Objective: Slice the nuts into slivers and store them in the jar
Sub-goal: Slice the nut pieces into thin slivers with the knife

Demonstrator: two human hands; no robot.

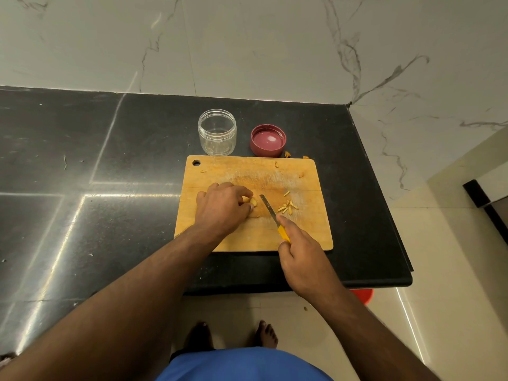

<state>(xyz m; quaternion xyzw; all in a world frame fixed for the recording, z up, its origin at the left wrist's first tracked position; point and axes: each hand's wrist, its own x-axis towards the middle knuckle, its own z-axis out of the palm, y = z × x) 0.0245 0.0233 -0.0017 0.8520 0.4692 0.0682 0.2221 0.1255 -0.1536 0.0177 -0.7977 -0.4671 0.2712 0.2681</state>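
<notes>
On the wooden cutting board (247,171), my left hand (222,207) pinches a pale nut (253,201) with curled fingertips. My right hand (299,251) grips the yellow handle of a small knife (268,209), whose blade points up-left, just right of the nut and apart from it. A small heap of cut slivers (287,206) lies right of the blade. Behind the board stands a clear plastic jar (217,132), open, with a few bits at its bottom. Its maroon lid (268,140) lies upside down to the right.
The board lies on a black stone counter (110,174) near its right end and front edge. Marble wall tiles rise behind. Loose nut scraps (287,154) sit by the lid. Below are the floor, my bare feet and a red object (362,295) under the counter.
</notes>
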